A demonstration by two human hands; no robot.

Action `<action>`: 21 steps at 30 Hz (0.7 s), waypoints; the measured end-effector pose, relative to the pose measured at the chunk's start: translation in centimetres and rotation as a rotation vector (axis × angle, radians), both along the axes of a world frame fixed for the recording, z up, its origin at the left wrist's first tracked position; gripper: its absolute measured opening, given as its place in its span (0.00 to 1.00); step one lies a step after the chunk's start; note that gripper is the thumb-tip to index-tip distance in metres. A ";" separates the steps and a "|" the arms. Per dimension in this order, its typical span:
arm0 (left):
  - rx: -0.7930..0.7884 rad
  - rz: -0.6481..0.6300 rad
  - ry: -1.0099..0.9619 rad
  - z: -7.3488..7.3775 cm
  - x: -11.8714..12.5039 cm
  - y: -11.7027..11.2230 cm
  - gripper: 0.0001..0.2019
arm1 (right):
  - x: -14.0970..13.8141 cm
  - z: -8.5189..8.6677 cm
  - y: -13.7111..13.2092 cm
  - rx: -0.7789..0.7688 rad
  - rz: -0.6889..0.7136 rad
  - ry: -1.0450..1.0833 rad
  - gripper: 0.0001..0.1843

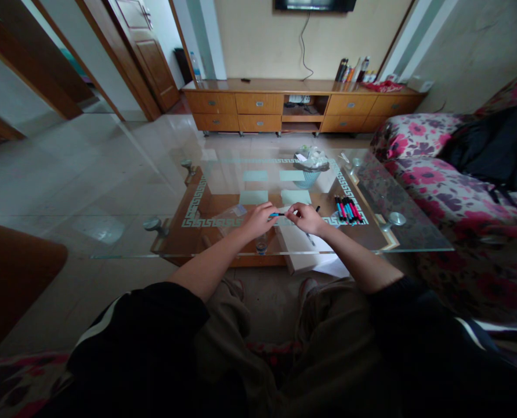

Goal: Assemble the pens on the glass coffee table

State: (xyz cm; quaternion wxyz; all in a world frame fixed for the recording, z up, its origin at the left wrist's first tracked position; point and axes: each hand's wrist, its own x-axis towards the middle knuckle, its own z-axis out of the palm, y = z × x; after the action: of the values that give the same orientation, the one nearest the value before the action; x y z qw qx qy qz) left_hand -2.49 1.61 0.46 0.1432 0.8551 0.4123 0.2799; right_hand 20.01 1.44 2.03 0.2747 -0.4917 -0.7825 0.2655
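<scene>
Over the near part of the glass table [223,247], my left hand [258,220] is closed around a small blue pen [275,215] with a dark end pointing right. The fingertips of my right hand [307,218] pinch together at that dark end; exactly what they grip there is too small to make out. Just past my right hand a short black piece [318,209] shows, its kind unclear. To the right, a cluster of black, blue and pink-red pens [349,210] lies side by side. Several pale green paper rectangles [253,197] are spread in front of my hands.
A clear plastic bag [227,219] is left of my left hand. A white box [300,255] shows through the glass below. Behind the table's far right part stands a lined waste basket [309,177]. A flowered sofa [419,168] flanks the right side; a wooden cabinet [260,104] stands beyond.
</scene>
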 end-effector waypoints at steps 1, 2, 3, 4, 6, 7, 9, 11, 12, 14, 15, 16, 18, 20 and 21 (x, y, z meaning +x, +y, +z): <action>0.001 -0.002 -0.002 0.0 0.0 0.0 0.09 | 0.0 0.0 0.0 0.013 0.009 -0.009 0.20; 0.002 -0.003 -0.003 0.0 0.0 0.0 0.09 | 0.0 -0.1 0.0 0.022 0.017 -0.010 0.23; 0.003 -0.003 -0.005 0.0 0.0 0.0 0.09 | 0.0 -0.1 0.0 0.021 0.020 -0.002 0.24; 0.004 -0.004 -0.007 0.0 0.0 0.0 0.09 | 0.0 -0.1 0.0 0.014 0.019 0.012 0.23; 0.003 -0.003 -0.012 0.0 0.0 0.0 0.09 | 0.1 -0.2 0.1 -0.004 0.005 0.034 0.18; 0.001 -0.003 -0.012 -0.1 0.0 0.0 0.09 | 0.1 -0.2 0.1 -0.002 -0.004 0.033 0.16; -0.003 -0.003 -0.007 -0.1 0.0 0.0 0.09 | 0.1 -0.2 0.1 0.030 -0.008 0.008 0.15; 0.001 -0.001 0.004 -0.1 0.0 0.0 0.09 | 0.1 -0.2 0.2 0.068 0.003 -0.012 0.19; 0.005 -0.001 0.010 -0.1 0.0 0.0 0.09 | 0.1 -0.2 0.2 0.070 0.015 -0.008 0.20; 0.011 -0.001 0.017 -0.1 0.0 0.0 0.09 | 0.1 -0.3 0.2 0.045 0.032 0.012 0.17; 0.011 0.001 0.018 -0.1 0.0 0.1 0.09 | 0.1 -0.3 0.1 0.034 0.030 0.014 0.14; 0.009 0.004 0.018 -0.1 0.0 0.1 0.09 | 0.1 -0.4 0.1 0.031 0.025 0.009 0.13; 0.005 0.010 0.017 -0.2 0.0 0.1 0.09 | 0.2 -0.5 0.1 0.052 0.021 -0.022 0.11; 0.006 0.004 0.017 -0.3 0.0 0.2 0.10 | 0.3 -0.7 0.2 0.085 0.035 -0.056 0.12; 0.008 -0.003 0.017 -0.4 -0.1 0.3 0.10 | 0.3 -0.7 0.3 0.097 0.049 -0.068 0.13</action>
State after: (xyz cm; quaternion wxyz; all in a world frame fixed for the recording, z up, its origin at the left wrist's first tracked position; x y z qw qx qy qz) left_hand -2.55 1.87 0.05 0.1368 0.8584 0.4113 0.2742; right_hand 20.29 1.74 1.30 0.2648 -0.4674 -0.8151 0.2169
